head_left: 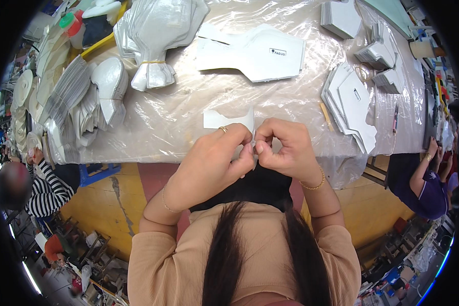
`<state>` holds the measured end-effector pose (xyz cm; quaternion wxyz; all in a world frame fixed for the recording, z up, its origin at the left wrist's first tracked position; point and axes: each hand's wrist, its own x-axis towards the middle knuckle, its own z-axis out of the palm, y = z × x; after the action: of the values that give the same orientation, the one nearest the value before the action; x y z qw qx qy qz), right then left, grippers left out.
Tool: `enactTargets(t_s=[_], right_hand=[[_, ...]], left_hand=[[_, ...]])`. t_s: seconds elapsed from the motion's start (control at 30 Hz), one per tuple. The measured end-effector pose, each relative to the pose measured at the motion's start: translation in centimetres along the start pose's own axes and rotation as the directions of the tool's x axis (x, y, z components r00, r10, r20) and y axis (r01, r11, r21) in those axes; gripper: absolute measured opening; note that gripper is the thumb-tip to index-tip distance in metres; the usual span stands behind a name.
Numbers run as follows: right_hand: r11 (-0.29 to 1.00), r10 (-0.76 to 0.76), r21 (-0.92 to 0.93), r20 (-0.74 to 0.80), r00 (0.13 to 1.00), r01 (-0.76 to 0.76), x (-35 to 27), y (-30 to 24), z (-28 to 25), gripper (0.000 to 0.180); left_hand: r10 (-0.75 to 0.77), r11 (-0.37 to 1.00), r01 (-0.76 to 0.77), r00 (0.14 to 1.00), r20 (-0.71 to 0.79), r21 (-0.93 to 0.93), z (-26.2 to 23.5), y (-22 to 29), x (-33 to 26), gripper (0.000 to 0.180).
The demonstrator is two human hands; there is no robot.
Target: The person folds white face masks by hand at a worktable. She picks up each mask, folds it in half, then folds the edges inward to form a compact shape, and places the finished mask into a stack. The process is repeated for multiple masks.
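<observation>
My left hand (214, 153) and my right hand (289, 148) meet at the near edge of the table, thumbs and forefingers pinched close together. Between them is a thin white cut piece (223, 120) with a curved edge, standing out beyond my fingers on the far side. Both hands pinch its near part, which my fingers largely hide. Farther back lies a small stack of flat white cut pieces (252, 53) with a dark printed mark. To the right, more marked white pieces (348, 104) are fanned out in an overlapping pile.
Clear plastic sheeting (158, 125) covers the table. Banded bundles of white pieces (160, 30) and stacked curved pieces (109, 84) fill the left side. Smaller stacks (341, 19) stand back right, near a slim pen-like tool (395, 118). Other people work at both sides.
</observation>
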<state>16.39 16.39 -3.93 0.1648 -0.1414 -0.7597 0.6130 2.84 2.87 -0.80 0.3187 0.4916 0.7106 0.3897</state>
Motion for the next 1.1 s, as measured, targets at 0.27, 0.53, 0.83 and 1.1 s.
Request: enactTargets(t_s=[0.27,0.53,0.83,1.1], right_hand=[[0.994,0.027,0.103,0.020,0.999,-0.029,-0.3,0.8,-0.4,0.006],[0.691,0.161,0.697,0.111,0.981,-0.192,-1.4,3.3,0.0,0.012],[0.870,0.088,0.491,-0.080,0.993,-0.038,-1.4,3.3,-0.2,0.043],[0.962,0.234,0.139,0.015,0.972,-0.234,-2.7,1.3,-1.3,0.042]], left_hand=[[-0.088,0.975,0.117,0.984,0.152,-0.191,-1.1,0.0,0.7,0.014],[-0.108,0.910,0.169,0.978,0.176,-0.379,-0.9,-2.1,0.8,0.018],[0.009,0.906,-0.001,1.000,0.016,-0.423,2.3,-3.0,0.8,0.017],[0.114,0.894,-0.092,0.993,0.024,-0.438,3.8,-3.1,1.0,0.022]])
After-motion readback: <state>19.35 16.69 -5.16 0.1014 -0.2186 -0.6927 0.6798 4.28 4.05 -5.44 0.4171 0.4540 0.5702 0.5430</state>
